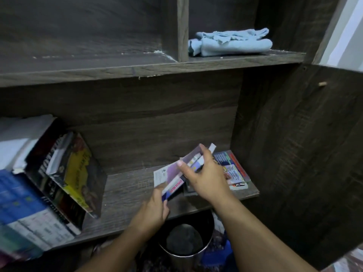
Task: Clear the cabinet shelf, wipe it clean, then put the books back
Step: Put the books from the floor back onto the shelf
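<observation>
Over the lower shelf (127,193), left hand (155,209) and right hand (204,177) gripping thin books (172,173), blue cloth (231,43) in upper compartment (222,14)

A cloth (231,43) lies on the top shelf (137,69), in the part to the right of the upright board (182,28). On the bottom shelf (129,189) a row of big books (64,173) leans at the left and a few flat books (233,169) lie in the far right corner. Between them, closer to the flat ones, the left hand (153,209) holds the near end of some thin books (176,173) and the right hand (204,177) holds their far end. A bin (206,222) stands on the floor below the near edge of that shelf, and the open door (304,154) is at the right.
</observation>
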`<act>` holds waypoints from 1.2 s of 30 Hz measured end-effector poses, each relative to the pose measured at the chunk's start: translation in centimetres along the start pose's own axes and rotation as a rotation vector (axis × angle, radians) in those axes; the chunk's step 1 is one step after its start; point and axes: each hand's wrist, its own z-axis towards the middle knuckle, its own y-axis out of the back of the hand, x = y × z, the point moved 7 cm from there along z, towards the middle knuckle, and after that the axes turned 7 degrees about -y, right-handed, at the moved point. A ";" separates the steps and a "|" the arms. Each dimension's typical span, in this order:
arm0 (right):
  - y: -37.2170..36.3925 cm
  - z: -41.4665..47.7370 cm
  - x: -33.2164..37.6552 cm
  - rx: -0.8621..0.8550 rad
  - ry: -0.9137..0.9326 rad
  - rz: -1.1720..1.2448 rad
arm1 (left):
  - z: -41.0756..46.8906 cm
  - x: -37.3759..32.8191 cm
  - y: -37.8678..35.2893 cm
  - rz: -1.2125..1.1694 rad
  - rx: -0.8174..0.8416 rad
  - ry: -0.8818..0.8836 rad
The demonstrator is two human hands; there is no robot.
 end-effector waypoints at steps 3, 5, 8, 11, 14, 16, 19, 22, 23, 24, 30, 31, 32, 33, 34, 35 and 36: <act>-0.5 -0.3 1.4 -0.023 -0.016 0.009 | -0.6 -0.7 0.1 -0.133 0.028 -0.057; -0.8 -0.7 2.8 -0.035 0.027 0.013 | -0.6 -0.7 1.0 -0.109 0.082 -0.095; -2.6 -1.6 4.9 -0.025 0.110 -0.011 | -0.9 -0.3 4.1 0.090 0.178 -0.092; -4.7 -2.7 6.8 0.024 0.187 -0.022 | -1.8 -0.2 9.0 0.433 0.094 -0.060; -6.5 -4.0 8.5 0.034 0.272 0.012 | -3.4 -0.9 14.8 0.676 -0.147 -0.066; -7.6 -4.9 9.7 0.023 0.330 0.024 | -4.4 -1.0 17.9 0.705 -0.294 -0.015; -8.7 -6.1 11.4 -0.018 0.389 0.066 | -5.5 -1.4 21.3 0.718 -0.447 0.153; -9.8 -6.9 12.7 -0.073 0.445 0.092 | -6.5 -1.4 22.4 0.781 -0.489 0.257; -10.2 -7.2 13.2 -0.096 0.480 0.090 | -6.7 -1.2 22.7 0.799 -0.513 0.276; -10.6 -7.4 13.5 -0.114 0.510 0.083 | -6.8 -1.1 23.1 0.808 -0.536 0.288; -14.9 -6.8 14.2 0.192 0.508 -0.007 | -6.6 -0.1 26.0 0.823 -0.521 0.206; -15.4 -6.6 14.1 0.239 0.487 -0.014 | -6.6 -0.2 26.6 0.834 -0.524 0.173; -15.7 -6.4 13.8 0.287 0.459 -0.028 | -6.5 -0.3 27.3 0.836 -0.522 0.142; -16.4 -6.4 13.5 0.345 0.422 -0.044 | -6.4 -0.2 28.0 0.831 -0.518 0.116; -17.1 -6.3 12.9 0.411 0.372 -0.055 | -6.4 0.0 28.7 0.819 -0.504 0.100; -17.9 -6.4 12.2 0.478 0.320 -0.055 | -6.4 0.3 29.2 0.807 -0.490 0.092; -18.6 -6.4 11.6 0.534 0.279 -0.057 | -6.5 0.7 29.6 0.795 -0.470 0.089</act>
